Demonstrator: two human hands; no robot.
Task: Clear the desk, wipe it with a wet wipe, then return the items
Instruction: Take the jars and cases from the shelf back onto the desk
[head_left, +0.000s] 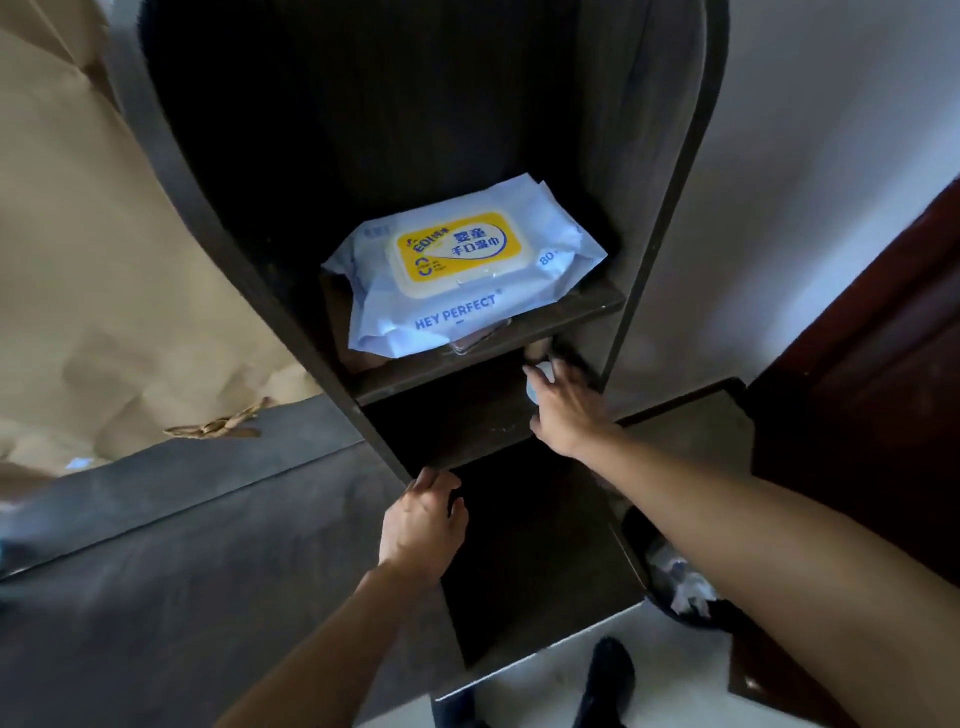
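A white pack of wet wipes (462, 270) with a yellow lid lies on an upper shelf of a dark shelf unit (644, 218), resting on a brown box (358, 348) and a clear item. My right hand (566, 410) reaches into the shelf below and is closed around a small white and pale blue object (537, 382), blurred and partly hidden by my fingers. My left hand (423, 525) grips the front corner of the shelf unit's left side panel. The dark desk top (171, 561) stretches to the lower left.
A beige curtain (93, 270) hangs at the left with a tie near the desk's back edge. A black bin (680, 587) with crumpled white waste stands on the floor at the right. A dark red door (872, 374) is at far right. My dark shoes show on the pale floor.
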